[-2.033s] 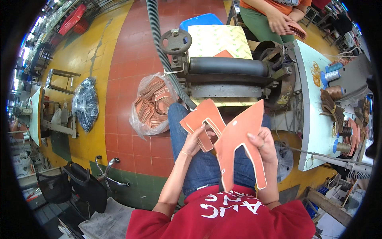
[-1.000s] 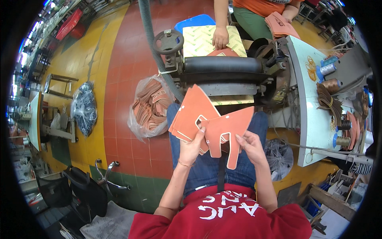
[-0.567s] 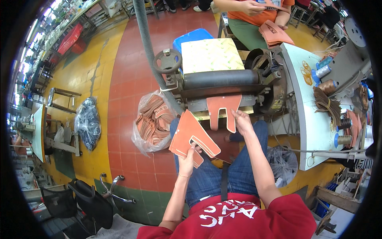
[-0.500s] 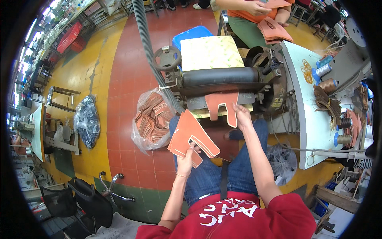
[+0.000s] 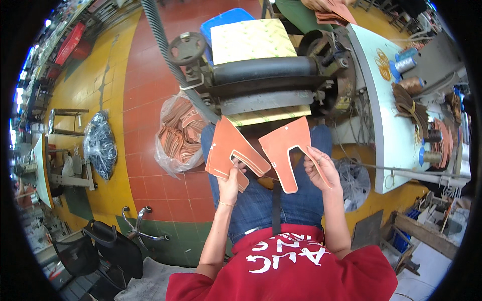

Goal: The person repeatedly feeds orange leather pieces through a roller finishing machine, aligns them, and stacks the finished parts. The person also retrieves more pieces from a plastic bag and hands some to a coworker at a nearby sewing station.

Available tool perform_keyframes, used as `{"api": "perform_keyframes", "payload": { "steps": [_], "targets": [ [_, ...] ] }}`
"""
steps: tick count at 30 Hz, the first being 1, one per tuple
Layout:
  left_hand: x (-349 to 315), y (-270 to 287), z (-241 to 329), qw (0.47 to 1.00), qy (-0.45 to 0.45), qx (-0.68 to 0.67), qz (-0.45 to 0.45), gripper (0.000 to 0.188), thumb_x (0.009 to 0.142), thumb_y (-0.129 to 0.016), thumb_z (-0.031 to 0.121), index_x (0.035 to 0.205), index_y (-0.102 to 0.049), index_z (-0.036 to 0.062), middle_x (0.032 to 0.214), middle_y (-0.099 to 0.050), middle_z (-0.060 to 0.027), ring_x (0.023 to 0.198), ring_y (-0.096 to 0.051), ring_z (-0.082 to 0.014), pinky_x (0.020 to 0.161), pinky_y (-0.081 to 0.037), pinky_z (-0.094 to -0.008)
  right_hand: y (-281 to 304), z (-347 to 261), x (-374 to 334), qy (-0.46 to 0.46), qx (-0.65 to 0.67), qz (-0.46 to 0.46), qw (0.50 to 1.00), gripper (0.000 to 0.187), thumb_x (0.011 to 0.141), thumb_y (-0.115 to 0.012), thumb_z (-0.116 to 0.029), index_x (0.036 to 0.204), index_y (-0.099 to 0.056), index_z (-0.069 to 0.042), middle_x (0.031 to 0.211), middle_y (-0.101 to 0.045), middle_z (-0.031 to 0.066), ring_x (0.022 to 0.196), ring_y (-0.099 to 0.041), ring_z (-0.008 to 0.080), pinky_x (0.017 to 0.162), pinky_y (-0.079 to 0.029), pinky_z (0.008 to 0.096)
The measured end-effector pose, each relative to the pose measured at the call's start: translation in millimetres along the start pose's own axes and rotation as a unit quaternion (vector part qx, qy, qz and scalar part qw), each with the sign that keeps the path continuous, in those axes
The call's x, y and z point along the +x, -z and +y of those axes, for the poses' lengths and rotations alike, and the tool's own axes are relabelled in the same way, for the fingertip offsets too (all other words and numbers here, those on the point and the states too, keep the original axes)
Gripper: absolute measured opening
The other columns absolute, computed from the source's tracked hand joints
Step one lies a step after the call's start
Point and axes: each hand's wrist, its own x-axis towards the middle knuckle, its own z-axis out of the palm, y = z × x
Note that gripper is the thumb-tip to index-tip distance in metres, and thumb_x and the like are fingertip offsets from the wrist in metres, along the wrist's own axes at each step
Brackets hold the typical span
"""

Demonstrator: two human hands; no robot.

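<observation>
My left hand [image 5: 231, 179] is closed on a small stack of orange-brown cut pieces [image 5: 224, 144], notched and pale-edged, that look like leather. My right hand [image 5: 321, 169] pinches one leg of a single orange-brown cut piece [image 5: 287, 142] of the same notched shape. Both hands hover over my lap, and the single piece lies just to the right of the stack, close to it. Beyond them stands a machine with a dark roller [image 5: 264, 71] and a metal plate [image 5: 266, 102] along its front.
A clear plastic bag of similar pieces [image 5: 179, 134] sits on the floor at the left. At the right is a pale table [image 5: 374, 95] with thread spools. A grey hose [image 5: 163, 47] runs down beside the machine's handwheel [image 5: 187, 48]. Another person holds pieces [image 5: 335, 14] behind it.
My right hand has drawn the single piece back from the machine's front plate to over my lap, beside the stack. My left hand keeps hold of its stack. The whole view has shifted slightly.
</observation>
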Motion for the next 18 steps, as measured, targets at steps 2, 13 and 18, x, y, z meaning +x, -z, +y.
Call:
{"api": "perform_keyframes", "payload": {
  "steps": [2,13,18],
  "targets": [
    [1,-11,2,1.0,0.021,0.01,-0.007,0.03,0.094,-0.048,0.007,0.122,-0.048,-0.0042,0.116,-0.059,-0.0149,0.097,-0.064,-0.0225,0.074,-0.054,-0.0312,-6,-10,-17,0.009,-0.005,0.007,1.0,0.015,0.093,-0.058,-0.017,0.099,-0.061,-0.004,0.073,-0.058,0.0001,0.058,-0.054,0.0061,0.051,-0.043,0.0185],
    [-21,-71,39,0.968,0.086,-0.165,-0.17,0.035,0.093,-0.054,0.009,0.127,-0.047,0.0033,0.12,-0.056,-0.0059,0.109,-0.056,-0.0144,0.093,-0.046,-0.0312,-33,-9,-37,0.125,-0.089,0.063,0.986,0.019,0.092,-0.059,-0.017,0.102,-0.062,0.0,0.072,-0.061,0.0024,0.054,-0.055,0.0063,0.049,-0.045,0.0191],
    [-29,-74,55,0.972,0.077,-0.153,-0.162,0.04,0.096,-0.05,0.02,0.131,-0.042,0.0021,0.123,-0.055,-0.0097,0.105,-0.058,-0.0173,0.089,-0.049,-0.0327,-36,-11,-47,0.161,-0.103,0.083,0.978,0.018,0.091,-0.059,-0.014,0.102,-0.062,0.0,0.077,-0.063,0.0029,0.059,-0.057,0.0062,0.053,-0.046,0.0186]
  ]
}}
